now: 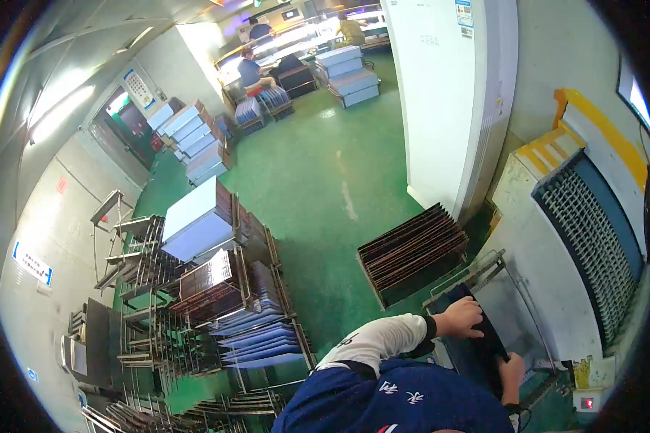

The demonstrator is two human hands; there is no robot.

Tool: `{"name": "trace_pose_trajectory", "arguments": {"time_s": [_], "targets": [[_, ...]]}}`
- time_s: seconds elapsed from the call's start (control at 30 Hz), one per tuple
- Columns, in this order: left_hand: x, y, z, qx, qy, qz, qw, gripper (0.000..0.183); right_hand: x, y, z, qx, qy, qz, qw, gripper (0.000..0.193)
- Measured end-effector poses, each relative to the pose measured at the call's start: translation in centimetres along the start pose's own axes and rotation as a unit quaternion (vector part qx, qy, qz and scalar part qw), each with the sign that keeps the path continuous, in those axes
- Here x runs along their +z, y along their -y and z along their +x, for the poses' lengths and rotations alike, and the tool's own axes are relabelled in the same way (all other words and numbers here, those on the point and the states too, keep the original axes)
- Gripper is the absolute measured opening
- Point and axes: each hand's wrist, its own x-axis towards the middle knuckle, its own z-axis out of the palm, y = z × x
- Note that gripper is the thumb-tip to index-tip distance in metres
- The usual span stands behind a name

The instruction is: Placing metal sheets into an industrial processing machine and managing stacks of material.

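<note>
Both hands are at the lower right, on a dark thin panel that looks black and lies at a slant. My left hand has its fingers bent over the panel's far end. Lower down, my right hand is closed on the panel's near edge. Under and beside the panel is a metal frame rack with thin rails. A white sleeve with a dark cuff covers my left forearm. My blue-clad body hides part of the panel and rack.
A rack of upright brown-edged panels stands on the green floor ahead. On the right is a machine with a slatted roller bed. Racks with blue-white panels fill the left. Several people work at a lit bench far off.
</note>
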Motion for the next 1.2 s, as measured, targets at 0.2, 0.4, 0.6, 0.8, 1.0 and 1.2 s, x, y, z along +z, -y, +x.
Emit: {"name": "trace_pose_trajectory", "arguments": {"time_s": [0.2,0.4,0.6,0.8,1.0,1.2], "targets": [[-0.1,0.0,0.1,0.000,0.003,-0.014,1.000,0.046,0.8,-1.1,0.2,-0.006,-0.009,-0.030,0.999,0.040],[0.1,0.0,-0.1,0.000,-0.007,-0.005,1.000,0.045,0.4,-0.5,0.0,-0.013,-0.002,-0.040,0.999,0.039],[0.3,0.1,-0.2,0.002,-0.010,-0.006,1.000,0.045,-1.5,2.1,-0.5,0.008,0.020,-0.048,0.999,0.040],[-0.6,-0.5,0.2,-0.025,0.028,-0.013,0.999,0.044,0.2,0.0,-0.1,-0.011,-0.019,-0.038,0.999,0.038],[-0.5,-0.4,0.1,-0.031,0.038,-0.012,0.999,0.044,0.0,-0.1,0.2,0.007,0.020,-0.040,0.999,0.040],[0.3,0.0,0.0,0.005,-0.013,0.004,1.000,0.047,1.1,-1.3,0.1,-0.008,-0.034,-0.025,0.999,0.039]]}}
